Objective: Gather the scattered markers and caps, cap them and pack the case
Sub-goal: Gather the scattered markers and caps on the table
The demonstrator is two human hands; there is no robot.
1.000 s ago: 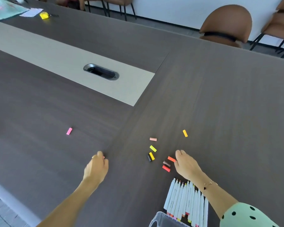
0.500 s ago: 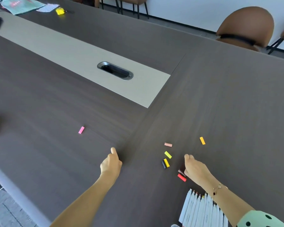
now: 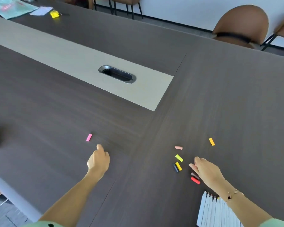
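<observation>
Both forearms are extended forward. The left hand (image 3: 99, 159) is loosely fisted, thumb raised, and nothing can be seen held in it. The right hand (image 3: 206, 170) is angled leftward, fingers together; a bracelet (image 3: 232, 194) is worn at its wrist.

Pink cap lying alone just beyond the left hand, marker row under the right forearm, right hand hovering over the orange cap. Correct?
Not quite. In the head view the right hand is by the red cap and brown cap; the orange cap lies apart, farther out. The rest holds.
</observation>
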